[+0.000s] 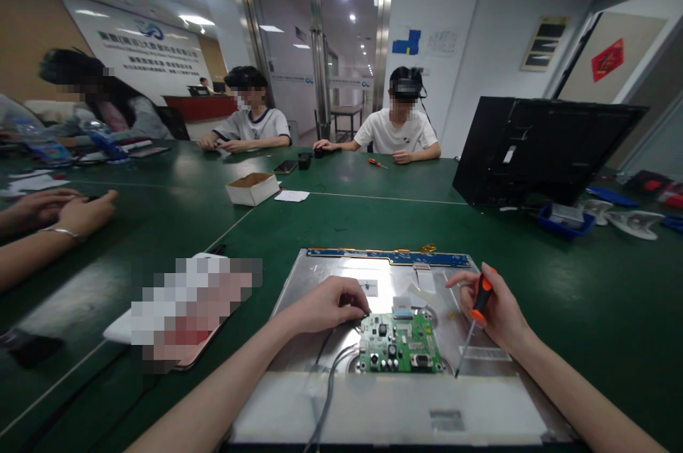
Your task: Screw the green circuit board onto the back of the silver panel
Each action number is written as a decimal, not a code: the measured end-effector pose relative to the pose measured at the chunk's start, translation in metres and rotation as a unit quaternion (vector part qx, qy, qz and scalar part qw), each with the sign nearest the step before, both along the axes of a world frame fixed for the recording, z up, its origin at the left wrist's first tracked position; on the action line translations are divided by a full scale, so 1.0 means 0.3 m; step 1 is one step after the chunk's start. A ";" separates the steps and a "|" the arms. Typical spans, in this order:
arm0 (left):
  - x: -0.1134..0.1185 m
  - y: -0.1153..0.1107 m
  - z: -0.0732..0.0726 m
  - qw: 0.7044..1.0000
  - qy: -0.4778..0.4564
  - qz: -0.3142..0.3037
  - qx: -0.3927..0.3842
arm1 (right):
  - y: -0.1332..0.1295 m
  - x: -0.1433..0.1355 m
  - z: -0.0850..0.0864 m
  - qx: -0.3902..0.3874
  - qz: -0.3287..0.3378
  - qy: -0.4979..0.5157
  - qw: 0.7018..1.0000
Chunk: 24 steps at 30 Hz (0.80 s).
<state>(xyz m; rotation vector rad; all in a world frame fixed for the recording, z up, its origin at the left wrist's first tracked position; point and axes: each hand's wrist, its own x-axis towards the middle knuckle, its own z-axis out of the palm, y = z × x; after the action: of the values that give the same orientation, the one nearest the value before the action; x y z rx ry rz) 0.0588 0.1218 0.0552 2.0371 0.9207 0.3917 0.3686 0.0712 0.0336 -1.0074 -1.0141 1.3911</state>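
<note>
1. The green circuit board (400,343) lies flat on the metal panel (299,414), between the 2 hands, its longer sides running left to right.
2. The right hand (501,314) is to the right of the circuit board, with its fingers closed around 1 screwdriver (483,296).
3. The screwdriver slants: its handle is up and to the right of the circuit board, and its shaft runs down and back toward the person, ending just beside the board's near right corner. Of the 2 hands, the right is nearer that corner.
4. The left hand (341,304) is at the board's far left corner, fingers bent in a narrow pinch; whether they grip the edge or a plug, I cannot tell.
5. The grey cable (328,396) runs from the board's left side toward the person.
</note>
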 end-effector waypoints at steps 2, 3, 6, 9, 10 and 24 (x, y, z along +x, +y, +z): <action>0.001 0.001 0.001 1.000 0.000 0.003 -0.003 | -0.005 -0.005 0.009 -0.007 -0.012 0.002 1.000; 0.002 0.002 0.000 1.000 -0.001 0.004 -0.005 | -0.007 -0.011 0.014 -0.014 -0.023 0.001 1.000; 0.003 0.003 -0.004 1.000 -0.006 0.006 -0.009 | -0.008 -0.035 0.038 -0.037 -0.059 0.011 0.998; 0.002 0.004 -0.010 1.000 -0.007 0.005 -0.006 | 0.007 -0.067 0.085 -0.013 -0.052 0.040 0.998; 0.001 0.004 -0.012 1.000 -0.008 0.005 -0.005 | 0.016 -0.080 0.105 0.004 -0.038 0.043 0.998; -0.003 -0.008 -0.008 1.000 -0.005 0.009 -0.002 | 0.090 -0.323 0.359 0.247 0.055 -0.259 0.932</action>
<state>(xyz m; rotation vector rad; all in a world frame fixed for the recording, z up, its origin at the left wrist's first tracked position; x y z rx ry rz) 0.0579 0.1195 0.0529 2.0240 0.9330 0.4090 0.2717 0.0982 0.1414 -0.9554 -1.7326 0.8838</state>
